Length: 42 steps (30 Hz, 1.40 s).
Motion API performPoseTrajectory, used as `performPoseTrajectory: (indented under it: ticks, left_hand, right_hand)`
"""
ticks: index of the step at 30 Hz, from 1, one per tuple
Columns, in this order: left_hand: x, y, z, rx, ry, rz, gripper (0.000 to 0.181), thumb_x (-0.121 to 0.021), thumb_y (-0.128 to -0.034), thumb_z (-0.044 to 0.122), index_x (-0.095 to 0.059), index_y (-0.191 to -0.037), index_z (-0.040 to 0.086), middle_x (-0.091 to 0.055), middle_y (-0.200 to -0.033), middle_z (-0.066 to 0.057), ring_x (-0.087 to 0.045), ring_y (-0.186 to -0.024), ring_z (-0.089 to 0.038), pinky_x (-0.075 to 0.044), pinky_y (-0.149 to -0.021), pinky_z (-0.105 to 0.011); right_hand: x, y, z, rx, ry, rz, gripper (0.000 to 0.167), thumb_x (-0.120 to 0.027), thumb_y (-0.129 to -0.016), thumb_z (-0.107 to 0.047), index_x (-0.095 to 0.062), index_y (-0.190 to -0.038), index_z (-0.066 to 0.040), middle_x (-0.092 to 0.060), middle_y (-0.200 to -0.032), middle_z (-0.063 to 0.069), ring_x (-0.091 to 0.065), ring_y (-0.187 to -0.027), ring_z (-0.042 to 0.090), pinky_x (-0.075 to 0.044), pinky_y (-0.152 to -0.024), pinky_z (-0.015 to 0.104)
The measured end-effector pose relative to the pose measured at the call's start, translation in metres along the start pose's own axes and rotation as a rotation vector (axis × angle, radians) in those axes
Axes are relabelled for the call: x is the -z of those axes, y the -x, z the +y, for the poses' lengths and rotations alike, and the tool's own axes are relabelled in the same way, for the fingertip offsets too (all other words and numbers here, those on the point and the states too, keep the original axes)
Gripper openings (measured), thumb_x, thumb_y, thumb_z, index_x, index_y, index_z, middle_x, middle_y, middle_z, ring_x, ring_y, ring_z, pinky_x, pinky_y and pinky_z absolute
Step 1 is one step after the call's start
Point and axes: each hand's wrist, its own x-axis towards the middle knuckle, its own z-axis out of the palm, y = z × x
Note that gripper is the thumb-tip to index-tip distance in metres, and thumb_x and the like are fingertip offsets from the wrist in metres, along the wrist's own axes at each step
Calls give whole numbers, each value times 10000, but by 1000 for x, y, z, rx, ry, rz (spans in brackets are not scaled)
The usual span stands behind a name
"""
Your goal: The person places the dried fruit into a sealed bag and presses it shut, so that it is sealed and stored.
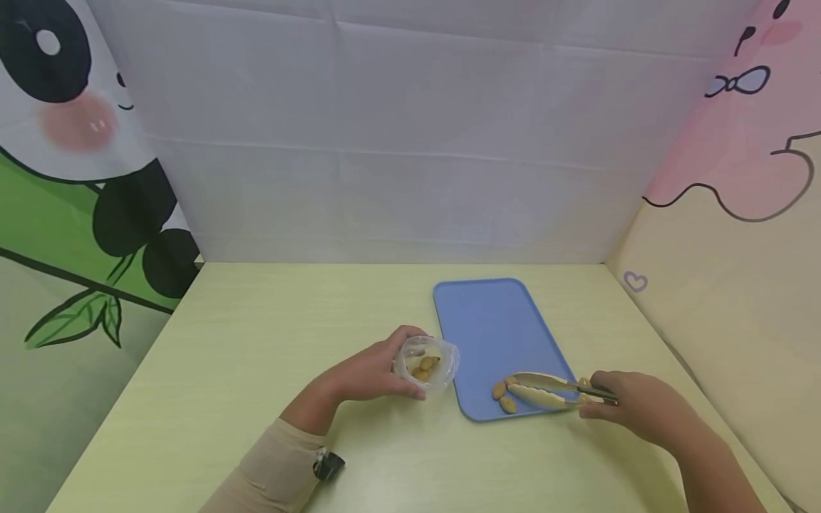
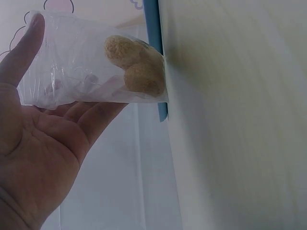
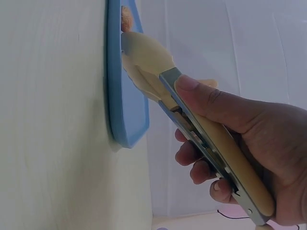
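Observation:
My left hand (image 1: 378,367) holds a clear plastic bag (image 2: 72,62), thumb on one side and fingers on the other. It stands upright at the tray's left edge, its mouth facing up. Inside lie several tan, rough-shelled nuts (image 2: 144,76) that look like peanuts. My right hand (image 1: 648,410) grips metal-framed tongs (image 3: 201,129) with cream tips, thumb on the upper arm and fingers curled below. The tips are slightly parted, low over the blue tray (image 1: 494,328). Three nuts (image 1: 508,405) lie by them near the tray's front; whether the tips touch one, I cannot tell.
Everything stands on a pale yellow table (image 1: 256,320). A white sheet (image 1: 417,142) rises behind it. Cartoon-printed panels stand at the left (image 1: 83,214) and right (image 1: 737,271) sides.

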Motion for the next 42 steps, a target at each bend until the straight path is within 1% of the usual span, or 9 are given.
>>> performPoseTrajectory:
  ticks: [5, 9, 12, 20, 26, 32, 38, 42]
  left_hand:
    - [0, 0, 1, -4, 0, 2, 793, -854, -755, 341, -347, -1365, 324, -572, -1248, -54, -562, -991, -166, -450, -857, -357]
    - [0, 0, 1, -6, -4, 1, 791, -851, -755, 359, -347, -1363, 317, -577, -1240, -60, -563, -978, -169, -453, -845, -354]
    - [0, 0, 0, -7, -11, -1, 799, -850, -750, 384, -345, -1365, 315, -581, -1235, -67, -564, -969, -167, -456, -836, -348]
    - [1, 1, 3, 1, -3, -3, 802, -849, -751, 386, -342, -1368, 315, -579, -1238, -80, -562, -976, -168, -449, -845, -355]
    - [1, 2, 4, 3, -7, -6, 799, -847, -752, 392, -341, -1366, 317, -583, -1231, -76, -564, -975, -168, -447, -848, -356]
    - [1, 2, 4, 5, -3, -4, 802, -847, -747, 410, -341, -1364, 325, -577, -1238, -68, -561, -986, -169, -444, -854, -362]
    - [1, 2, 5, 13, -2, -4, 803, -849, -749, 395, -338, -1364, 328, -573, -1251, -69, -559, -996, -171, -440, -862, -367]
    - [1, 3, 6, 13, -7, -7, 807, -847, -750, 400, -334, -1368, 331, -574, -1246, -63, -561, -991, -166, -448, -853, -363]
  right_hand:
    - [0, -1, 0, 19, -3, 25, 313, -673, -829, -575, -544, -817, -290, -414, -634, -194, -355, -571, -16, -314, -541, 233]
    - [1, -1, -1, 22, 7, 80, 335, -684, -833, -556, -488, -769, -291, -356, -617, -177, -312, -553, -16, -286, -522, 227]
    - [2, -2, -2, 26, 9, 118, 344, -687, -842, -541, -467, -770, -286, -332, -621, -170, -294, -549, -19, -275, -514, 222]
    - [6, -4, -7, 33, -25, 157, 254, -678, -873, -505, -533, -871, -297, -385, -651, -186, -329, -558, -24, -299, -523, 219]
    - [9, -4, -11, 42, -45, 179, 247, -689, -873, -481, -546, -907, -282, -394, -652, -188, -328, -551, -23, -299, -514, 217]
    - [12, -4, -15, 36, -62, 183, 250, -688, -877, -474, -533, -900, -281, -392, -652, -179, -334, -555, -21, -298, -518, 221]
    - [16, -8, -20, 75, -74, 231, 247, -716, -864, -438, -525, -893, -284, -395, -662, -188, -339, -558, -31, -303, -521, 211]
    - [23, -10, -27, 113, -80, 262, 243, -733, -856, -410, -541, -911, -272, -408, -675, -192, -349, -568, -36, -312, -525, 206]
